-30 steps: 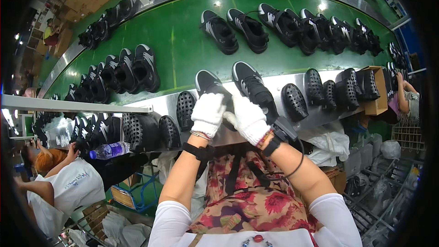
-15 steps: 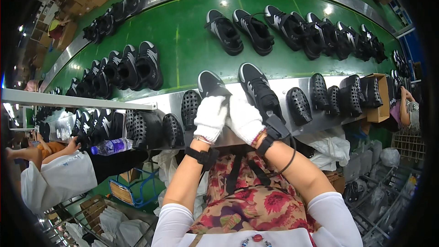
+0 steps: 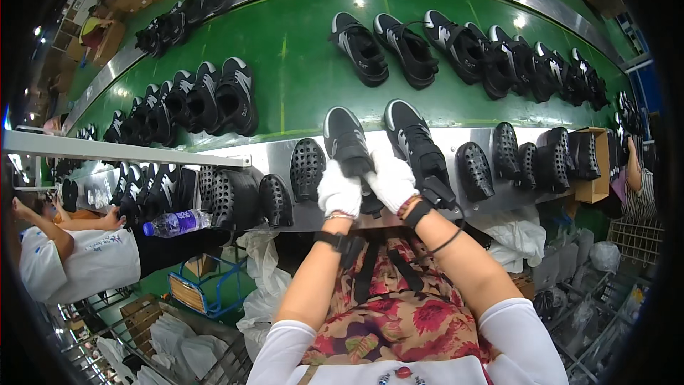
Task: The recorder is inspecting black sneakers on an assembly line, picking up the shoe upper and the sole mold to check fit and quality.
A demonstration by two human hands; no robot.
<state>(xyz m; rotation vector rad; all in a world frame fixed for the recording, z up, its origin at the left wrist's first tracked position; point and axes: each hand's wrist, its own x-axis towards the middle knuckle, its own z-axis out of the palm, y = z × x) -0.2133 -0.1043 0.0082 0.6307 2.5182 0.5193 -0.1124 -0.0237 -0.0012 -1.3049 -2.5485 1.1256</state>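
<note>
Both my hands wear white gloves and come together at the near end of a black sneaker (image 3: pixel 345 132) with a silver-grey toe, its toe pointing away from me. My left hand (image 3: pixel 339 190) closes on its near left side. On the right side of the same shoe, my right hand (image 3: pixel 391 180) has its fingers bent around the opening. What the fingertips pinch there is hidden. A second black sneaker (image 3: pixel 413 135) lies just right of it, toe also pointing away, with a black strap across its top. Both shoes rest on the metal ledge at the belt's edge.
Black studded shoe lasts (image 3: pixel 308 170) stand left of my hands, and more lasts (image 3: pixel 475 171) to the right. Sneakers (image 3: pixel 235 96) line the green belt (image 3: pixel 299 64). A plastic bottle (image 3: pixel 178 223) lies on the left, beside a co-worker (image 3: pixel 85 253). A white rail (image 3: pixel 121 150) juts in.
My hands have shifted slightly on the shoe, uncovering more of its upper. The whole view has moved a little. The co-worker on the left has changed arm position.
</note>
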